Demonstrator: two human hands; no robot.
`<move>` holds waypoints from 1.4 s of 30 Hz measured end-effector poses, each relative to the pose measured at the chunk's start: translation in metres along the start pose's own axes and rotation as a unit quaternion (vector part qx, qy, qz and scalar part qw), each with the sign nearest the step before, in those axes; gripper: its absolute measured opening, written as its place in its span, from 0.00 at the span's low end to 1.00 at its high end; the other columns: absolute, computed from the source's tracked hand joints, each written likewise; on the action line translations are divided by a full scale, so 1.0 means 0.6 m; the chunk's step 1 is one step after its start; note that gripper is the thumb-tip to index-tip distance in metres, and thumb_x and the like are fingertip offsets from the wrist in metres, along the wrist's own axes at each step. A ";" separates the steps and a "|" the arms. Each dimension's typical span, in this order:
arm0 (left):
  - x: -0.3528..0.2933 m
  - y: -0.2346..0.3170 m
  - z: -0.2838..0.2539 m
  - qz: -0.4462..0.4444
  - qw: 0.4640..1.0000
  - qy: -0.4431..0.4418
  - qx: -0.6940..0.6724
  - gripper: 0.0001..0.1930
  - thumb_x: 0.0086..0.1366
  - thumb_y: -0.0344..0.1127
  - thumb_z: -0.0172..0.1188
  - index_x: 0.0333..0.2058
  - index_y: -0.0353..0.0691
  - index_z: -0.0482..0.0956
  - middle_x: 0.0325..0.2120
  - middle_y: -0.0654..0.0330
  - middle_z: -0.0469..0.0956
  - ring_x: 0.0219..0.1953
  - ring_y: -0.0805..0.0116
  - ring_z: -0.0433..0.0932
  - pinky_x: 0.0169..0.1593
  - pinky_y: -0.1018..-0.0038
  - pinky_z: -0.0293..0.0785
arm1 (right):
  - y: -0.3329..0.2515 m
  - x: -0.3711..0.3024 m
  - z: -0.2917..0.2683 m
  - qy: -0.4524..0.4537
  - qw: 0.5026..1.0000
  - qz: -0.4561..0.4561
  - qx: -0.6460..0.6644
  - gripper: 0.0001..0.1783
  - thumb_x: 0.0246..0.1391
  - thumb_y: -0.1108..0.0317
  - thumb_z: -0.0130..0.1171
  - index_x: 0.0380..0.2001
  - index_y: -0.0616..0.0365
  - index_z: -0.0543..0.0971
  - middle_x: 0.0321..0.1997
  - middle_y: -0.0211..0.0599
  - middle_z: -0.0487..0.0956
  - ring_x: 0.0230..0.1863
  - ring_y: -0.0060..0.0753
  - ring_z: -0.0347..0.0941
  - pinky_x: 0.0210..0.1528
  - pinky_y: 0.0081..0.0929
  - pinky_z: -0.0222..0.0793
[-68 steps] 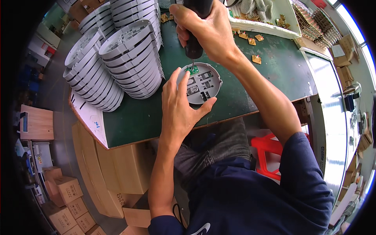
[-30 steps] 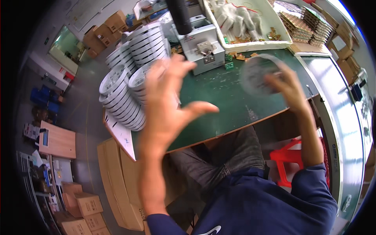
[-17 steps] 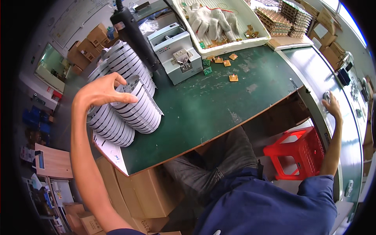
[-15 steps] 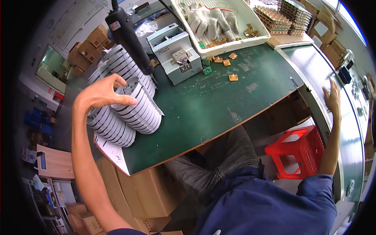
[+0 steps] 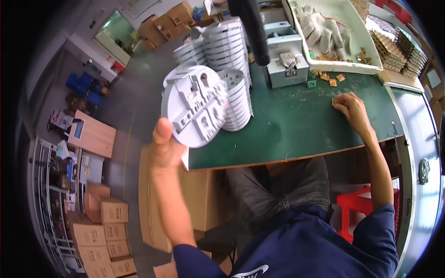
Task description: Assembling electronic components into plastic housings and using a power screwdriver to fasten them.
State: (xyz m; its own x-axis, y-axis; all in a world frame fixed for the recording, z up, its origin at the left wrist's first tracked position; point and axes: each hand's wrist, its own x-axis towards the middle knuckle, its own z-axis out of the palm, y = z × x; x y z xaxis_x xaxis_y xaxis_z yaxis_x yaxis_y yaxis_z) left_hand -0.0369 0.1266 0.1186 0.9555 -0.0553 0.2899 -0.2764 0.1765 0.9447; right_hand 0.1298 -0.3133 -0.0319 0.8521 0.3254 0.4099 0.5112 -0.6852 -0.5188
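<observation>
A round white plastic housing [image 5: 194, 109] with molded ribs and slots is held up by my left hand [image 5: 166, 150], tilted so that its inner side shows. My left thumb lies along its lower left rim, while the other fingers are hidden behind it. Pinched in the fingertips of my right hand [image 5: 356, 113], at the green table, is a small yellowish circuit board [image 5: 334, 103]. Several similar boards [image 5: 333, 83] lie on the table beyond that hand. A stack of white housings [image 5: 237, 102] stands just right of the held one.
Taller housing stacks [image 5: 227, 46] rise behind. A grey bench machine [image 5: 286, 62] stands at the back, with a black cylindrical tool [image 5: 250, 32] hanging beside it. Work gloves [image 5: 324, 30] lie in a white tray [image 5: 340, 67]. A red stool [image 5: 345, 206] is below the table.
My left hand has lifted a housing and turned it inner side up. My right hand has come from the far right surface onto the green table and taken hold of a small board. The view has shifted left.
</observation>
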 end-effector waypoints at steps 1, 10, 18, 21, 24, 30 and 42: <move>-0.017 -0.032 0.015 0.014 0.998 0.035 -0.059 0.60 0.55 0.75 0.63 0.73 0.36 0.52 0.67 0.26 0.59 0.61 0.25 0.70 0.58 0.40 0.77 | -0.010 0.001 0.001 0.010 1.000 -0.003 0.007 0.11 0.55 0.73 0.68 0.41 0.63 0.81 0.37 0.43 0.79 0.33 0.39 0.78 0.39 0.32 0.73; -0.023 -0.221 0.100 -0.101 0.884 -0.094 -0.446 0.52 0.65 0.76 0.48 0.71 0.34 0.58 0.64 0.24 0.63 0.56 0.36 0.77 0.52 0.57 0.81 | -0.045 0.018 0.009 0.021 0.980 0.095 0.176 0.08 0.64 0.72 0.62 0.44 0.61 0.77 0.34 0.31 0.79 0.30 0.20 0.72 0.34 0.21 0.71; -0.020 -0.238 0.099 -0.119 0.924 -0.054 -0.358 0.53 0.63 0.76 0.51 0.71 0.36 0.58 0.65 0.21 0.58 0.55 0.33 0.76 0.51 0.55 0.80 | -0.100 0.005 0.022 -0.033 0.852 0.228 0.469 0.18 0.73 0.64 0.51 0.61 0.55 0.70 0.35 0.25 0.73 0.30 0.15 0.68 0.33 0.17 0.69; -0.021 -0.236 0.098 -0.122 0.935 -0.038 -0.332 0.53 0.62 0.76 0.52 0.71 0.36 0.59 0.65 0.21 0.58 0.55 0.34 0.75 0.51 0.56 0.79 | -0.098 0.005 0.034 -0.062 0.847 0.220 0.479 0.18 0.74 0.62 0.51 0.61 0.55 0.71 0.34 0.23 0.70 0.31 0.14 0.65 0.33 0.16 0.67; -0.025 -0.237 0.090 -0.123 0.938 -0.039 -0.321 0.53 0.61 0.76 0.52 0.71 0.36 0.59 0.66 0.22 0.58 0.56 0.35 0.74 0.51 0.56 0.78 | -0.098 0.002 0.040 -0.043 0.827 0.212 0.518 0.18 0.74 0.62 0.51 0.61 0.56 0.72 0.35 0.22 0.69 0.32 0.14 0.64 0.34 0.15 0.66; -0.025 -0.241 0.089 -0.126 0.934 -0.041 -0.331 0.55 0.60 0.77 0.54 0.71 0.36 0.58 0.66 0.21 0.57 0.57 0.35 0.74 0.52 0.56 0.77 | -0.084 -0.005 0.041 -0.098 0.824 0.172 0.531 0.25 0.74 0.63 0.51 0.68 0.64 0.69 0.35 0.22 0.69 0.36 0.15 0.67 0.42 0.17 0.71; -0.079 -0.220 0.078 -0.134 0.952 0.022 -0.275 0.54 0.62 0.74 0.54 0.71 0.34 0.57 0.65 0.23 0.62 0.59 0.31 0.74 0.54 0.53 0.77 | -0.094 -0.003 0.056 -0.052 0.916 0.136 0.374 0.25 0.73 0.59 0.53 0.64 0.65 0.74 0.52 0.43 0.82 0.46 0.26 0.80 0.53 0.25 0.77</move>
State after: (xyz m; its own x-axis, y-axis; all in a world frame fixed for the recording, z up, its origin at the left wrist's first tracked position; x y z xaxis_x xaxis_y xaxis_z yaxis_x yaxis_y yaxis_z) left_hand -0.0503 0.0599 -0.0128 0.9908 -0.1318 0.0317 0.0623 0.6503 0.7571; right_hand 0.1034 -0.2535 -0.0285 0.9453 0.2962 0.1363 0.1797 -0.1246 -0.9758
